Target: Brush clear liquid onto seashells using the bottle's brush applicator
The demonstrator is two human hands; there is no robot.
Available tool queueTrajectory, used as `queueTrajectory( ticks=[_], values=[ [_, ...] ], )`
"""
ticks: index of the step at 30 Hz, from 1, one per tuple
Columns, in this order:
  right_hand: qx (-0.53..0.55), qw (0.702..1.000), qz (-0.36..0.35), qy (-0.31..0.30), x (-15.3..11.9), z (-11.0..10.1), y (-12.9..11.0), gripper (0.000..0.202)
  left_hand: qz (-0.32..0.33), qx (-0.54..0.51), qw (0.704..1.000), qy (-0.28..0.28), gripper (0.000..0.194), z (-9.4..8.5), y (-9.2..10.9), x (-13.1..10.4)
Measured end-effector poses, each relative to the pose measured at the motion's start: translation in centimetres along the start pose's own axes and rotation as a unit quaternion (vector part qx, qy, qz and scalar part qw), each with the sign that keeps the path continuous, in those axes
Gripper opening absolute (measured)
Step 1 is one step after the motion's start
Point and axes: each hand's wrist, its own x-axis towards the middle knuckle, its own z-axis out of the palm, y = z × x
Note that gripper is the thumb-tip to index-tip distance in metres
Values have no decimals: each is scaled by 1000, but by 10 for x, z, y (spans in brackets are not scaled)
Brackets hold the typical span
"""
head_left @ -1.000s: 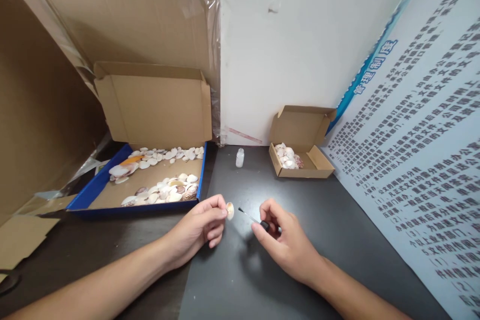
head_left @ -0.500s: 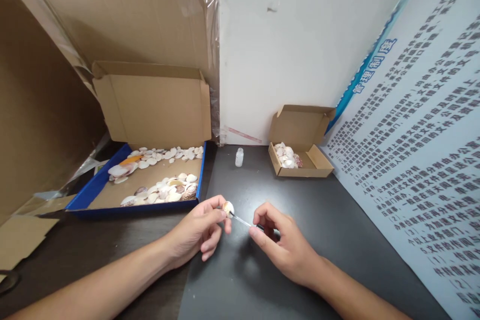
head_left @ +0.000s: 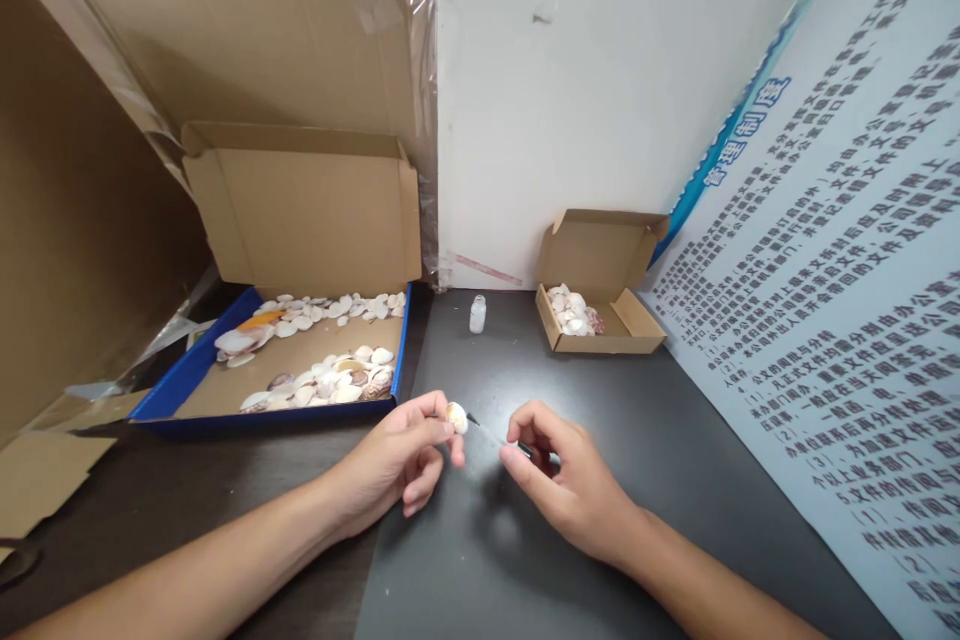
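Between the thumb and fingers of my left hand point(head_left: 415, 445) is a small whitish seashell point(head_left: 457, 418) with brownish markings. My right hand point(head_left: 559, 470) pinches the dark cap of a thin brush point(head_left: 490, 434) with a clear stem. The brush's dark tip points left and sits right beside the shell's edge; whether it touches I cannot tell. Both hands are above the dark mat, close to each other. Beyond them a small clear bottle point(head_left: 478, 316) with whitish contents stands upright without a cap.
A blue-sided cardboard box point(head_left: 274, 375) at left, lid raised, holds many seashells point(head_left: 330, 382) in two groups. At back right a smaller open box point(head_left: 607, 344) holds white shells and some reddish ones. A white wall panel point(head_left: 570, 100) and a printed board point(head_left: 847, 320) border the dark mat point(head_left: 442, 570).
The brush tip has shifted slightly up and right, from the shell's face to its upper right edge. My left hand and the shell have barely moved.
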Motion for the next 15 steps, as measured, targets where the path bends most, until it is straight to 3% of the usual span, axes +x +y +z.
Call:
queueTrajectory(
  ticks=[3,7,11,15],
  values=[
    [-10,1000,-7,-10,-1,0,-1,11,-3,-1,1000,-3,21,-1,-1,0],
    [-72,997,-2,34,-2,0,-2,8,-7,-1,1000,-3,20,-1,-2,-1],
    [-52,999,-12,7,-1,-1,-2,10,-7,3,1000,4,21,1,-1,-1],
    [-117,992,16,42,1,-1,0,8,-4,4,1000,9,20,2,-1,0]
  ],
)
